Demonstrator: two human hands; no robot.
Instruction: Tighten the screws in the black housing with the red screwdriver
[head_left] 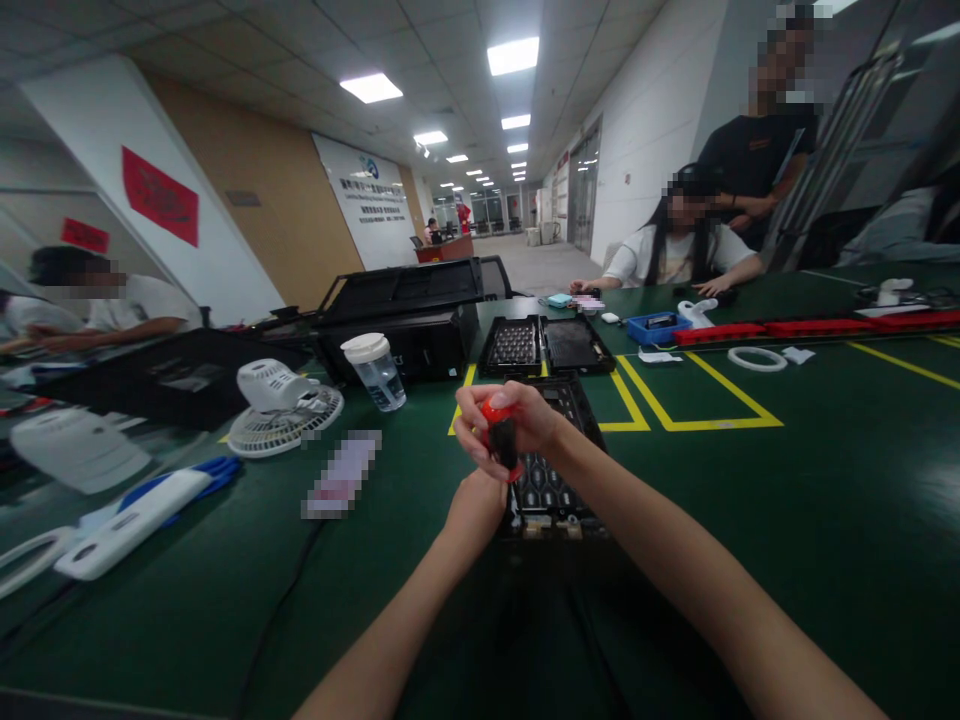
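My right hand [517,415] is closed around the red-and-black handle of a screwdriver [504,445], held upright over the table. The shaft and tip do not show. Just below it is my left hand [484,492], close to the handle's lower end; its fingers are hidden behind the right hand. Under and beside both hands lies an open black case [559,485] with rows of rounded hollows. Small light-coloured pieces show along its near edge, too small to name.
Behind stands a second open black case [577,343], with a large black box [405,345] to its left. A lidded cup [375,375], a white fan [281,415] and a phone [343,475] lie left. At right are a blue tray [658,328] and a tape ring [757,358]. People sit across.
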